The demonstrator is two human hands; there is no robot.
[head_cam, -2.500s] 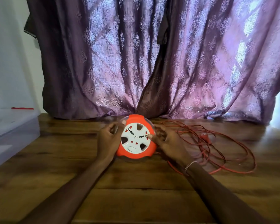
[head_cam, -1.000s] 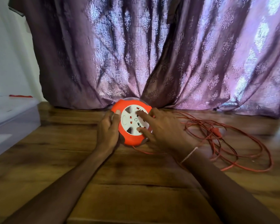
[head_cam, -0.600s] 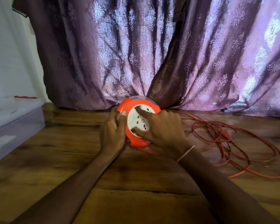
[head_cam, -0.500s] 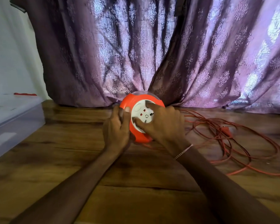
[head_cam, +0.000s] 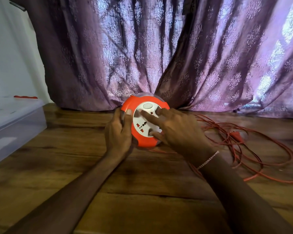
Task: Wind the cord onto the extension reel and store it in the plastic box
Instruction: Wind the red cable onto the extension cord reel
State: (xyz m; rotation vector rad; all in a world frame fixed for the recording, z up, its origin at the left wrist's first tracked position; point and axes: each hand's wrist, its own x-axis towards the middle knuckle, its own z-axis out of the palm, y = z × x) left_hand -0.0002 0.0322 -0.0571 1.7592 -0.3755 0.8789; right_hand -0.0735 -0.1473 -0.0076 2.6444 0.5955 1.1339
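Observation:
The extension reel (head_cam: 143,137), orange with a white socket face, stands tilted on the wooden table (head_cam: 142,200) in front of the curtain. My left hand (head_cam: 118,134) grips its left rim, thumb on the orange edge. My right hand (head_cam: 178,130) lies on the white face, fingers spread into its recesses. The red cord (head_cam: 254,149) lies in loose loops on the table to the right, its plug (head_cam: 236,134) among them. One strand runs from under the reel below my right wrist. The clear plastic box (head_cam: 15,125) sits at the left edge, lid on.
A purple patterned curtain (head_cam: 159,56) hangs right behind the reel and touches the table's back edge. A white wall (head_cam: 8,53) rises at the left. A small red item (head_cam: 25,97) lies behind the box.
The white face has turned under my right hand; its round button is now at the top. My right fingers have shifted on the face. My left hand has stayed on the rim.

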